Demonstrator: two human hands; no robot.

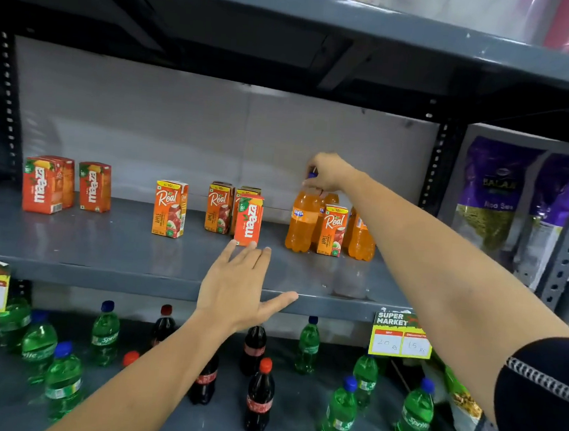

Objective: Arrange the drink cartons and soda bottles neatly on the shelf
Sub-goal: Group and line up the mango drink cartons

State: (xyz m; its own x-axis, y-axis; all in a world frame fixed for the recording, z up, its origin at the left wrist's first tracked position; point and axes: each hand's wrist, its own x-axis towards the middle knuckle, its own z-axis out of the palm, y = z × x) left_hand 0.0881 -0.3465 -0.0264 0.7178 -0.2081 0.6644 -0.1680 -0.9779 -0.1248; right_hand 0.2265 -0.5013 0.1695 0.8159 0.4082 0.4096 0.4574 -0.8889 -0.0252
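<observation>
On the grey middle shelf (101,251) stand red Maaza cartons (43,185) at the left, an orange Real carton (169,208) in the middle, and more Real cartons (219,209) behind a lone Maaza carton (249,219). At the right stand orange Fanta bottles (301,225) with a Real carton (332,230) in front of them. My right hand (328,172) grips the blue-capped neck of the front Fanta bottle. My left hand (239,287) is flat and spread, fingertips just below the lone Maaza carton.
The lower shelf holds scattered green Sprite bottles (105,333) and dark cola bottles (259,398). Price tags (400,335) hang from the shelf edge. Purple snack bags (494,196) fill the neighbouring bay at right. Perforated uprights (433,170) frame the shelf.
</observation>
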